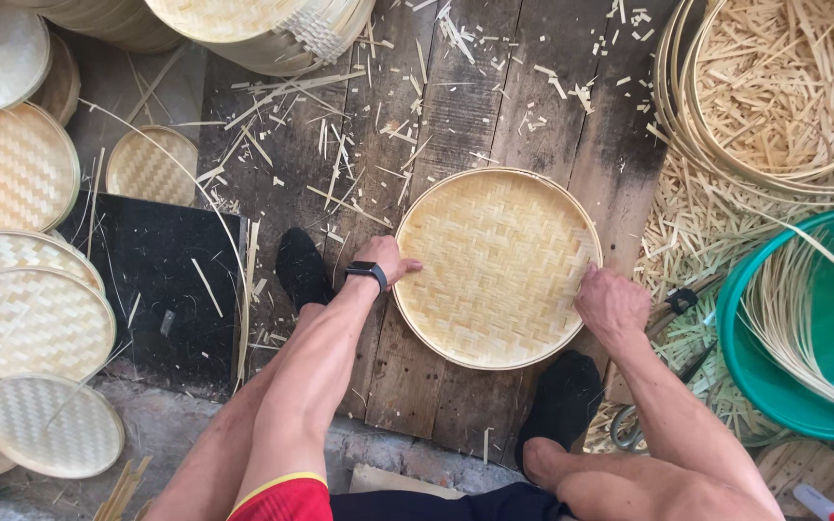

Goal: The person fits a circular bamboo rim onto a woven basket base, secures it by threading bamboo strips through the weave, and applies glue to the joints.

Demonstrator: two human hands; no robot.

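Down on the dark wooden boards, the round woven bamboo tray is lying flat between the person's two black-socked feet. The left hand is pressing on the tray's left rim, fingers stretched out flat, grip loose and apart, a black wristwatch sitting on that wrist. The right hand is curling over the right rim; its grip looks closed on the edge, though the fingertips are hiding under the knuckles. Bamboo slivers and shavings are littering the planks all around. Finished woven trays are stacking up along the left, beside a black slab. On the right, a green plastic tub is holding thin bamboo strips, with a hoop-rimmed pile of offcuts lying above it.
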